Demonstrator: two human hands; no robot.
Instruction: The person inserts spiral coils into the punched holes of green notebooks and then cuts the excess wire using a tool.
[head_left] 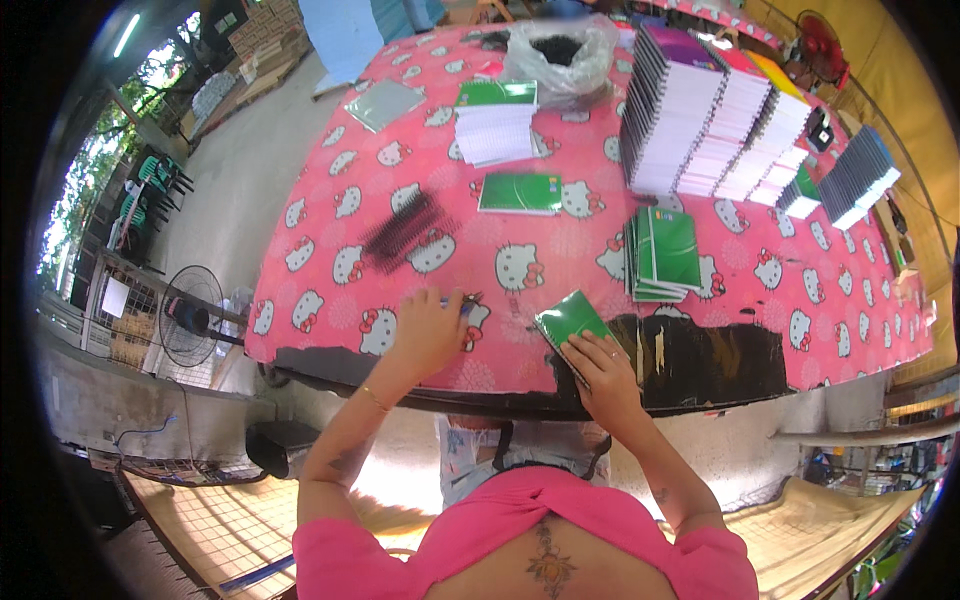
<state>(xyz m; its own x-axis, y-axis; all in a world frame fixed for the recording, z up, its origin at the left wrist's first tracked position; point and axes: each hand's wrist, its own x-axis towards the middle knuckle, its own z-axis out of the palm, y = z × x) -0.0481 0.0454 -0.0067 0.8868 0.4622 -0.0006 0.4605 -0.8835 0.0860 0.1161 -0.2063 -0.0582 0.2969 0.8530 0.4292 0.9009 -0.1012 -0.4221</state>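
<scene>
Near the table's front edge, my right hand (600,364) grips a green-covered notebook (572,318) at its near end, fingers lying across the cover. The notebook sits at a slant, with its bound edge toward the left. My left hand (432,326) is to the left, closed around a small tool with a blue part (466,308); its kind is mostly hidden by the fingers. Beyond that hand lies a pile of black spiral binding coils (408,232). Farther off is a single green notebook (520,193), flat. Right of my right hand stands a small stack of green notebooks (668,248).
A pink patterned cloth (520,262), torn at the front, covers the table. At the back are a white page stack with a green top (497,125), a plastic bag (560,65) and a clear sheet (384,105). Tall notebook stacks (675,115) rise at right. A fan (190,315) stands left.
</scene>
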